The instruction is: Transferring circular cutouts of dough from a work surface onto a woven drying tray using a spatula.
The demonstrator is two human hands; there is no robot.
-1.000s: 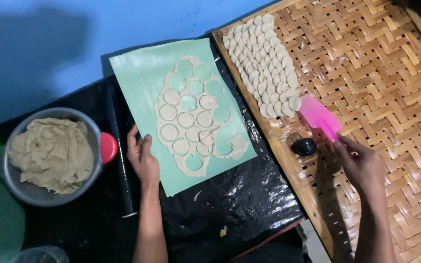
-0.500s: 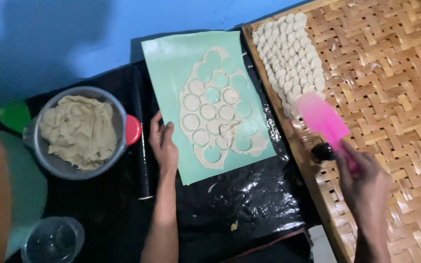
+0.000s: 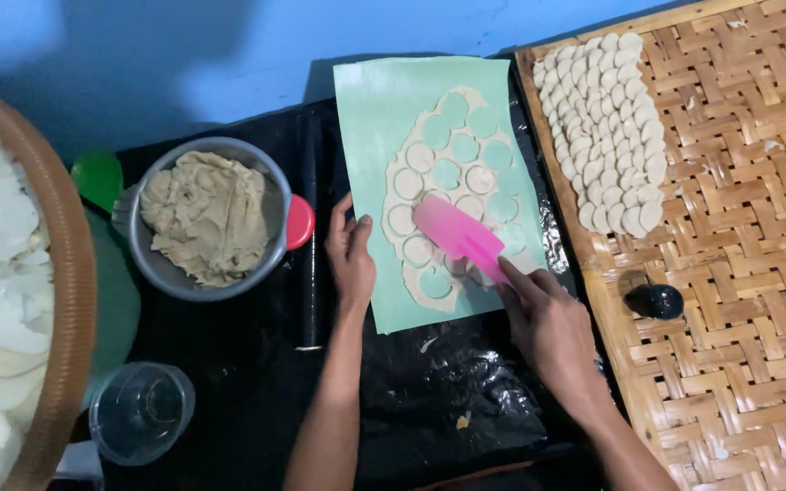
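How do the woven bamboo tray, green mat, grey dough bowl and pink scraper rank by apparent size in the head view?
1. Woven bamboo tray, though cut off by the frame.
2. Green mat.
3. Grey dough bowl.
4. Pink scraper, partly covered by the right hand.

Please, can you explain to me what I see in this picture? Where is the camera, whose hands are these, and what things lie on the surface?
The camera sits on a person's head and looks down at their own two hands. The left hand presses flat on the edge of a green mat. On the mat lies a rolled dough sheet with round pieces cut out. The right hand holds a pink scraper over that sheet. To the right, a woven bamboo tray carries rows of cut dough rounds and a small black object. To the left stands a grey bowl of dough.
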